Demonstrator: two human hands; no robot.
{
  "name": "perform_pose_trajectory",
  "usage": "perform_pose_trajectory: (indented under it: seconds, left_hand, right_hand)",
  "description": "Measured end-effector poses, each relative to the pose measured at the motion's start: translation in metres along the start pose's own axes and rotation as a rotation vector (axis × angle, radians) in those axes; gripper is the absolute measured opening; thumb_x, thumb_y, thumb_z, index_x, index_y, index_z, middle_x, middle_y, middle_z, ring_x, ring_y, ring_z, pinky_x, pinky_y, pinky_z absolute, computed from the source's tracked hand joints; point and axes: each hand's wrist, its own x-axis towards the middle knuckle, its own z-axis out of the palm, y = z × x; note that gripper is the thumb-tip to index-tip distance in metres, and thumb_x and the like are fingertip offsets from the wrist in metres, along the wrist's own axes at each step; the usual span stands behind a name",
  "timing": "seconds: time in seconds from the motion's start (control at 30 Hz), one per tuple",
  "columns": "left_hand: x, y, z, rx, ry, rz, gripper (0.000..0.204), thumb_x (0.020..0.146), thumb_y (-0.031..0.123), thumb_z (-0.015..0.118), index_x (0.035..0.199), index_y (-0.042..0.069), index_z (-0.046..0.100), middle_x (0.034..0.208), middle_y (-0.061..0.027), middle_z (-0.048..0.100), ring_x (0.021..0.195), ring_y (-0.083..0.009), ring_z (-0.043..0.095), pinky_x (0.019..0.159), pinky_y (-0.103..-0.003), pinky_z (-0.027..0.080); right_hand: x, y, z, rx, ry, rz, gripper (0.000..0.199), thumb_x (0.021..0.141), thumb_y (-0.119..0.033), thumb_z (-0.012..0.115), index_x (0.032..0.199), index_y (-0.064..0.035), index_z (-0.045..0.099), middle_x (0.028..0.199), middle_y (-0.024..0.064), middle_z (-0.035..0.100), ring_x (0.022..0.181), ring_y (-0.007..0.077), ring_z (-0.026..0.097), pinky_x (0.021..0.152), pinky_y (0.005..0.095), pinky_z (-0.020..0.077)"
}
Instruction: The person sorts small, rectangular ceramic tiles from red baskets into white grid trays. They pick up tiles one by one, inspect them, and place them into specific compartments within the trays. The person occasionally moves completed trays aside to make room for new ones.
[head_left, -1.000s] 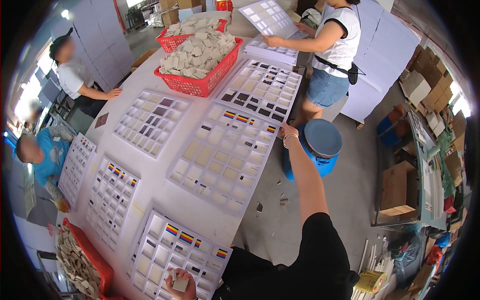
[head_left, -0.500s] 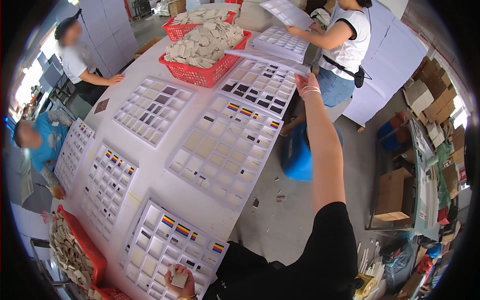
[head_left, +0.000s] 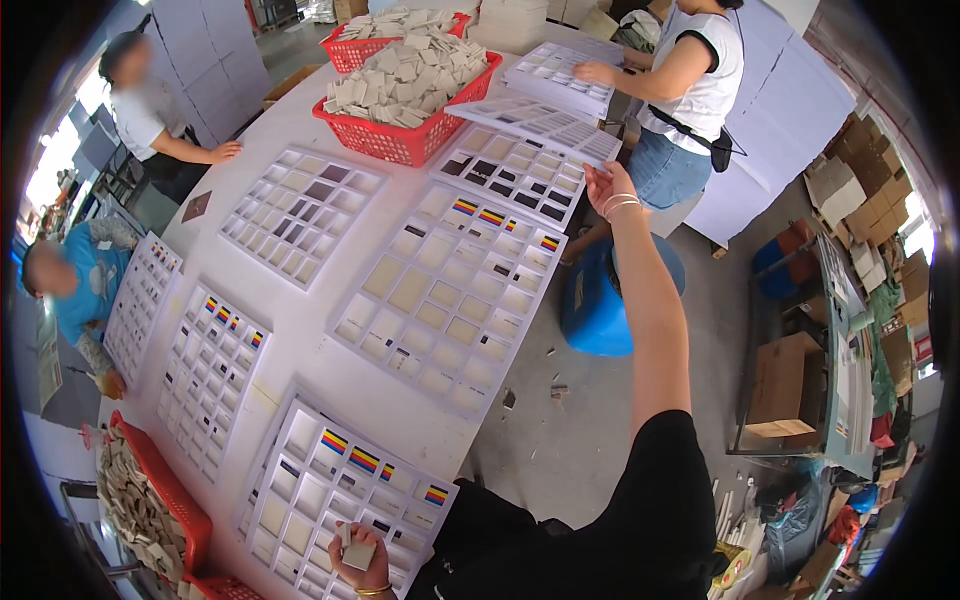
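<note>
My right hand (head_left: 601, 183) reaches far out and grips the near edge of a white grid tray (head_left: 535, 122) that tilts up above the table, next to a red basket (head_left: 412, 92) of pale tiles. My left hand (head_left: 358, 562) is low at the table's near edge, closed on a small stack of pale tiles (head_left: 356, 549) above a white grid tray with coloured stripes (head_left: 340, 490). A large grid tray (head_left: 452, 292) with beige tiles lies between my hands.
A long white table (head_left: 305, 325) carries several more grid trays. A person in a white top (head_left: 690, 90) stands at the far right handling trays. Two other people (head_left: 150, 115) sit on the left. A blue stool (head_left: 600, 300) stands on the floor; cardboard boxes (head_left: 785, 395) are right.
My right arm has stretched farther away from the blue stool toward the far end, taken hold of the white grid tray and lifted it. My left hand stays with its tiles.
</note>
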Motion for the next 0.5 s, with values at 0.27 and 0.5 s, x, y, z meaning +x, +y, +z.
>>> perform_pose_trajectory:
  seconds: [0.27, 0.5]
  left_hand:
    - [0.003, 0.003, -0.007, 0.014, 0.023, -0.012, 0.028, 0.085, 0.019, 0.054, 0.108, 0.005, 0.059, 0.088, -0.0071, 0.053, 0.077, -0.0174, 0.049, 0.065, -0.030, 0.041]
    - [0.005, 0.002, -0.008, 0.022, 0.030, 0.012, 0.027, 0.084, 0.019, 0.055, 0.106, 0.005, 0.061, 0.088, -0.0079, 0.054, 0.077, -0.0177, 0.050, 0.065, -0.030, 0.042]
  right_hand:
    - [0.009, 0.053, -0.057, -0.739, 0.108, 0.150, 0.025, 0.078, -0.030, 0.067, 0.084, -0.0066, 0.063, 0.071, 0.0000, 0.061, 0.056, 0.0105, 0.053, 0.047, 0.0271, 0.0427]
    - [0.034, 0.101, -0.076, -0.821, 0.375, 0.175, 0.033, 0.080, -0.031, 0.068, 0.104, -0.0115, 0.059, 0.089, 0.0024, 0.058, 0.081, 0.0176, 0.060, 0.073, 0.0378, 0.0462]
